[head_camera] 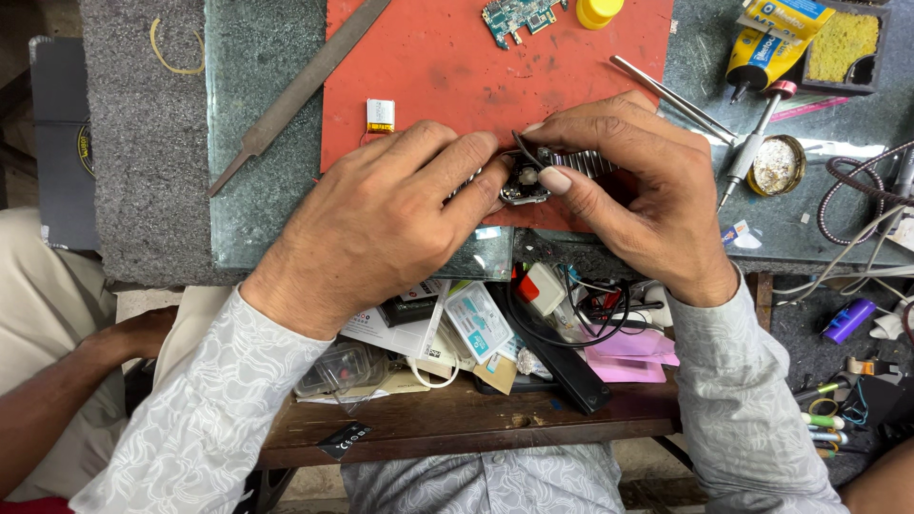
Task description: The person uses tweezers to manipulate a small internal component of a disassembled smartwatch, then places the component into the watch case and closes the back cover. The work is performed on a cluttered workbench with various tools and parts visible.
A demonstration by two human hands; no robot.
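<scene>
My left hand [381, 224] and my right hand [633, 186] meet over the near edge of a red mat [457, 67]. Between their fingertips sits a small metal wristwatch [524, 181] with a ribbed metal band [581, 162] running to the right under my right fingers. My left thumb and forefinger pinch the watch case from the left. My right thumb presses on its right side, and a thin dark tool [526, 150] pokes out between my right fingers over the case. Much of the watch is hidden by my fingers.
A long metal file [295, 95], a small battery cell [380, 115], a green circuit board [514, 17], tweezers [666, 95], a glue tube [766, 43] and a flux tin [776, 167] lie around. An open drawer [476, 419] holds clutter. Another person's arm [67, 390] rests at left.
</scene>
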